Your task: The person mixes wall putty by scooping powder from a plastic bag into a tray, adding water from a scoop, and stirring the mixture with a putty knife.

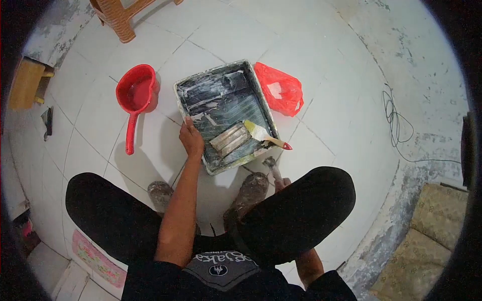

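Observation:
My left hand (192, 139) is closed on the left rim of a paint-smeared, dark paint tray (179, 98) on the floor. Inside the tray lies a flat, paint-caked block (230, 141). A paintbrush (257, 132) with yellowish-white bristles rests across the block and the right rim, its red-tipped handle sticking out. Partly hidden behind my right knee, my right hand (283, 184) grips a pale-handled tool (274, 169) with a dark, rough end. That tool is close to the tray's lower right corner; its exact kind is unclear.
Left of the tray stands a red dipper (135, 95) with liquid inside. A red plastic bag (281, 90) lies by the tray's right side. A brown plastic stool (118, 20) is at the top, a thin cable (399, 120) at the right, and folded patterned cloth (419, 241) at lower right.

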Demonstrator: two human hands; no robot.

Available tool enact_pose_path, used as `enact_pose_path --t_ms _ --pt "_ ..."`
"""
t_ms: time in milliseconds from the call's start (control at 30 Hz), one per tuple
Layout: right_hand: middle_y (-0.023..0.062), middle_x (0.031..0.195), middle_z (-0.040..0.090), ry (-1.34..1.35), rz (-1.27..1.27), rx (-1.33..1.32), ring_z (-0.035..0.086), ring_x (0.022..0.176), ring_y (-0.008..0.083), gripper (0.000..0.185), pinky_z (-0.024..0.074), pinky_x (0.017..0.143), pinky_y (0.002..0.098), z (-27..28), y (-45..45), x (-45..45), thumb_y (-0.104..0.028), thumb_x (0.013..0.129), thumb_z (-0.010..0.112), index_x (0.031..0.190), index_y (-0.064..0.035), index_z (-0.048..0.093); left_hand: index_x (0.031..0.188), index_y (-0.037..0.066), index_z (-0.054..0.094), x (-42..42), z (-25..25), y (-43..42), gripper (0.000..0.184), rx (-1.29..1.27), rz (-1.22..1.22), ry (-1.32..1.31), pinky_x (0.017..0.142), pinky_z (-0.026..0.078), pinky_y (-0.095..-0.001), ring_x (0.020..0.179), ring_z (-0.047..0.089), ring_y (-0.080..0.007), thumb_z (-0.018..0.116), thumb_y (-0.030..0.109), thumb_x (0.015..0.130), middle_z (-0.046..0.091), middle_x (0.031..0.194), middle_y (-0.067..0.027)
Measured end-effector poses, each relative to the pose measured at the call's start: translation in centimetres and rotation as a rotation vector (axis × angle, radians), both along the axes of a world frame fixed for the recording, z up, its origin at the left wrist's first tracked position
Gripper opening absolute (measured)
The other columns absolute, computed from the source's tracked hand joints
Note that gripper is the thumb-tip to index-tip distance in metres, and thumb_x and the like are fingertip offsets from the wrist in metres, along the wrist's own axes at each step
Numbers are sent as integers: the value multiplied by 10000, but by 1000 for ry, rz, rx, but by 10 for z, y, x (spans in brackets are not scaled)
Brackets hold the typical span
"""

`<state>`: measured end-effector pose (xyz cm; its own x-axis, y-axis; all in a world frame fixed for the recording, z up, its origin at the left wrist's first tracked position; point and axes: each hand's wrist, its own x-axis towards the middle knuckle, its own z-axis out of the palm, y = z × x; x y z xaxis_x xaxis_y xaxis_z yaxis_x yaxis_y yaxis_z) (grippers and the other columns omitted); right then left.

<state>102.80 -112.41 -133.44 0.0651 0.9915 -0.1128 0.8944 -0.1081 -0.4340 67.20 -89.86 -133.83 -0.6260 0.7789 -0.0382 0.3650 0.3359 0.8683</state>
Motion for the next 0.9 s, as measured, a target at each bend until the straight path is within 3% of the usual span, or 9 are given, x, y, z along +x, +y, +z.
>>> enact_pose_path --t_ms 133,200,233,300,433,667,733,767,900 --pt "13 704 491 131 -72 -113 501 547 145 333 376 473 313 7 -7 17 -206 951 620 1268 -106 648 899 -82 602 -1 20 0 618 -90 -49 -28 732 408 -549 777 573 -469 366 466 1060 597 795 -299" --pt "-3 701 555 769 -511 -317 501 565 97 361 369 486 276 60 36 -30 -328 1008 558 1153 -13 657 896 -82 609 -4 7 1 621 -61 -70 53 724 403 -551 792 578 -475 361 462 1062 603 819 -311" --pt "-3 701 555 772 -511 -316 501 565 97 361 369 486 276 78 53 -39 -328 1008 558 1153 -13 657 896 -82 609 -5 12 3 621 -60 -72 55 724 403 -551 792 578 -475 361 462 1062 603 819 -311" --pt "-1 712 608 1111 -361 -439 512 596 65 417 394 508 263 97 79 -52 -368 1031 510 1057 21 660 881 -84 608 -6 23 4 630 -171 -98 -34 733 400 -561 805 578 -484 366 471 1058 610 833 -314" --pt "-4 723 621 1014 -431 -326 536 618 64 419 415 523 252 43 91 -67 -376 1012 545 953 17 680 1008 -84 657 -6 9 5 646 -173 -90 -4 819 438 -531 888 596 -489 369 493 1048 643 924 -311" --pt "11 706 619 789 -409 -491 538 597 91 382 427 531 278 54 65 -37 -376 958 644 963 4 686 881 -109 602 -8 1 4 668 -180 -68 10 785 405 -586 811 579 -503 346 483 1056 610 817 -312" --pt "15 665 607 318 54 330 534 560 106 288 431 520 287 62 36 -41 -286 887 756 950 -15 681 882 -111 603 -8 3 5 669 -179 -70 36 789 409 -584 808 580 -504 342 480 1057 607 813 -312" --pt "15 665 607 318 57 327 534 560 106 288 431 520 287 59 34 -39 -286 887 756 950 -15 681 877 -106 603 -7 6 5 658 -122 -79 39 791 407 -586 815 579 -504 346 472 1059 607 818 -314" --pt "14 669 612 329 -435 109 553 566 116 269 446 534 290 -3 4 10 -231 829 811 945 -28 677 850 -93 596 -2 20 3 631 -94 -46 58 795 405 -585 822 578 -506 353 448 1063 604 822 -318"
